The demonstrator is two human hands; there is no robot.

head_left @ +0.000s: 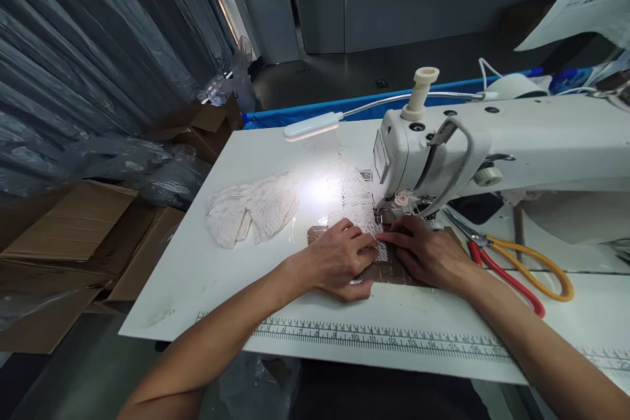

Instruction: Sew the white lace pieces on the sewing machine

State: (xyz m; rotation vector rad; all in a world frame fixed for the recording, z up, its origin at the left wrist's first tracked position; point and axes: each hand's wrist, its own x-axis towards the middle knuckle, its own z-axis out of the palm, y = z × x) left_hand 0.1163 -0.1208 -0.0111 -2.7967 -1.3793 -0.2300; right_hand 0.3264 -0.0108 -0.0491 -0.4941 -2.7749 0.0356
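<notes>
A piece of white lace fabric (pixel 358 200) lies under the presser-foot area of a white sewing machine (pixel 433 144), on a brown plate. My left hand (pixel 342 259) rests on the lace's near end, its fingers curled down and closed on it. Just right of the foot, my right hand (pixel 426 251) has its fingertips together at the lace's right edge, with the index finger reaching toward my left hand. Both sets of fingertips partly hide the lace. Farther left on the table lies another gathered lace piece (pixel 256 207), apart from both hands.
Scissors (pixel 522 262) with orange and red handles lie right of my right hand. A lamp (pixel 312 126) on a bendable neck casts glare over the lace. A ruler strip (pixel 364 336) runs along the front of the white table (pixel 197 289). Cardboard boxes (pixel 69 223) stand to the left.
</notes>
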